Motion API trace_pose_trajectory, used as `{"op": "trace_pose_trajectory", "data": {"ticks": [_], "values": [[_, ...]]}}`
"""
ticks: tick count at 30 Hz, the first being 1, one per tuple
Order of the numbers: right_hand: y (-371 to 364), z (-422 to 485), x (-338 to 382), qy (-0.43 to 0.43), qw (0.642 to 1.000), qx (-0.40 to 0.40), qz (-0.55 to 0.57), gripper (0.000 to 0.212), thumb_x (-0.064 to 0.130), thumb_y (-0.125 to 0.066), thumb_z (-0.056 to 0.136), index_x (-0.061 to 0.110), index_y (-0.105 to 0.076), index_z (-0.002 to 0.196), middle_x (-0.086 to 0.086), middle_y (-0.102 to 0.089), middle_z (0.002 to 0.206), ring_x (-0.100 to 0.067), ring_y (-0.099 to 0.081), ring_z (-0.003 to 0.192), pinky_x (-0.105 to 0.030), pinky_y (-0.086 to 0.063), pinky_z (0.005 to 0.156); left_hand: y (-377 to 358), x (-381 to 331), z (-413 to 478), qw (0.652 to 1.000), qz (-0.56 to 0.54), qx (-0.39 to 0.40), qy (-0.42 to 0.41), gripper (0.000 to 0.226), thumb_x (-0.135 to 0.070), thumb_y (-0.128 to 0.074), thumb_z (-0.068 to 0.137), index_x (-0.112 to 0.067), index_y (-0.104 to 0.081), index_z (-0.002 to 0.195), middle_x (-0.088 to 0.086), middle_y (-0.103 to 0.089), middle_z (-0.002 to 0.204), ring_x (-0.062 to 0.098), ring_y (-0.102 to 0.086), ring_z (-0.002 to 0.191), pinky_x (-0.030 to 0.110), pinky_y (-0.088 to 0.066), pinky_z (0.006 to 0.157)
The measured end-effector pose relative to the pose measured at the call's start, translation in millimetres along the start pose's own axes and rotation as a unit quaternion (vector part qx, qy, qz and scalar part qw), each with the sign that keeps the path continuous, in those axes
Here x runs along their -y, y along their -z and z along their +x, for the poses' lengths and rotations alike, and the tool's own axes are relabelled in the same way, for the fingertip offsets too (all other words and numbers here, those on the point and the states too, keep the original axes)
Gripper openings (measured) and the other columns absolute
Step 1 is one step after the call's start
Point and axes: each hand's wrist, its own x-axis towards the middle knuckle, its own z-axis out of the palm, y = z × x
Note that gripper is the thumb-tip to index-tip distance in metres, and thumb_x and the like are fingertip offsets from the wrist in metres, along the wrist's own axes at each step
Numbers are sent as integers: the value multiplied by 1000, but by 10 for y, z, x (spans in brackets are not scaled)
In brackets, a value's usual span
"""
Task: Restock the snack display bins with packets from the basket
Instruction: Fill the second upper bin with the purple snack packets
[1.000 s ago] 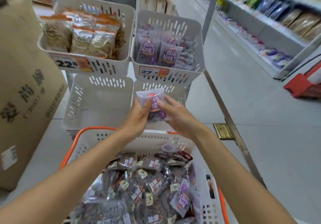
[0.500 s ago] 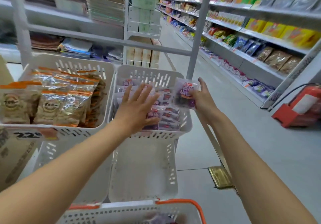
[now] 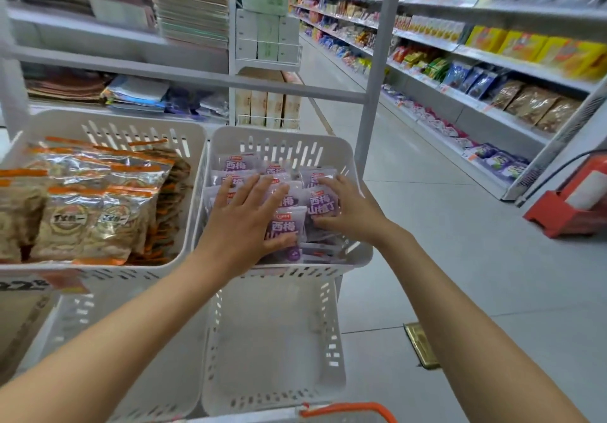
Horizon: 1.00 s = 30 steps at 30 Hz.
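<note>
Packets (image 3: 289,225): glossy purple-white film pouches, stacked in slotted white plastic bin (image 3: 279,133). Left hand (image 3: 243,222) laid flat on stack, fingers spread. Right hand (image 3: 351,209), beside bin rim 0.5 s earlier, now lowered inside; one packet (image 3: 323,201) held between thumb and fingers. Orange-sealed foil bags (image 3: 98,212) kept in neighbouring bin (image 3: 131,119).

Purple packets (image 3: 323,204) read 西梅山楂丁; price tag (image 3: 23,286) on left bin (image 3: 98,271) shows 22.

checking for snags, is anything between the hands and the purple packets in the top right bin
Nothing visible does. The bin is open on top and both hands are inside it: the left hand lies flat on the purple packets, and the right hand touches them by the right wall.
</note>
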Motion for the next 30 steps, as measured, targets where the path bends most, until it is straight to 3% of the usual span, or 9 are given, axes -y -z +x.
{"op": "trace_pose_trajectory", "data": {"ticks": [5, 8, 11, 13, 16, 20, 24, 27, 30], "values": [[-18, -216, 58, 25, 996, -83, -13, 84, 31, -77, 83, 34, -28, 151, 4, -16, 161, -20, -26, 144, -43, -34, 114, 165, -92, -43, 1000, -23, 7, -2, 94, -82, -17, 78, -30, -8, 157, 2, -3, 167, 23, 1, 153, 51, 5, 122], [-58, -566, 99, 31, 992, -125, 10, 77, 24, -75, 86, 31, -31, 149, 2, -17, 161, -19, -22, 146, -37, -25, 117, 236, -226, -201, 998, -35, -54, -13, 81, -67, -47, 87, -22, -30, 153, 8, -28, 160, 27, -20, 150, 51, -11, 122], [-268, -1052, 203, 55, 984, -169, -9, 70, 8, -69, 85, 23, -39, 147, 1, -24, 157, -5, -26, 138, -10, -23, 111, 242, -417, -544, 993, -50, -102, -44, 62, -46, -68, 85, -13, -53, 136, 12, -53, 141, 33, -47, 131, 48, -34, 107], [-456, -1298, 217, 82, 976, -201, 10, 65, 2, -68, 81, 18, -47, 141, -4, -38, 148, -8, -35, 133, -16, -31, 113, 176, -490, -779, 990, -74, -102, -62, 54, -38, -70, 84, -12, -58, 129, 11, -59, 134, 32, -53, 123, 46, -39, 99], [-936, -1737, 75, 71, 991, -105, 45, 59, 5, -69, 81, 16, -50, 136, -4, -45, 139, -19, -44, 129, -37, -41, 109, -75, -528, -1398, 990, -128, -47, -31, 54, -35, -73, 83, -13, -59, 129, 9, -59, 134, 31, -55, 122, 45, -40, 98], [-1580, -2266, -342, -34, 998, 46, 41, 42, 11, -68, 88, 15, -57, 129, -3, -56, 128, -9, -51, 113, -28, -41, 102, -486, -429, -2279, 980, -175, 71, 61, 56, -39, -67, 91, -18, -51, 140, 8, -51, 143, 31, -49, 128, 45, -38, 103], [-2087, -2534, -773, -157, 985, 57, 41, 38, 15, -71, 87, 10, -60, 123, -8, -63, 122, -17, -57, 107, -24, -41, 88, -685, -361, -2966, 964, -201, 119, 126, 56, -44, -62, 92, -21, -47, 142, 3, -48, 146, 25, -48, 129, 44, -38, 105], [-2463, -2617, -1077, -155, 980, 88, -86, 48, 23, -76, 82, 17, -61, 127, -8, -61, 128, -29, -57, 117, -34, -45, 97, -754, -425, -3206, 944, -243, 163, 156, 57, -45, -61, 93, -25, -44, 143, -1, -43, 150, 21, -45, 132, 43, -37, 110], [-2587, -2567, -1164, -131, 984, 7, -120, 36, 22, -68, 86, 20, -67, 122, -8, -61, 126, -30, -55, 117, -38, -45, 100, -742, -554, -3256, 918, -308, 186, 168, 58, -40, -64, 93, -26, -42, 145, -4, -41, 151, 17, -45, 132, 42, -38, 112]]}}
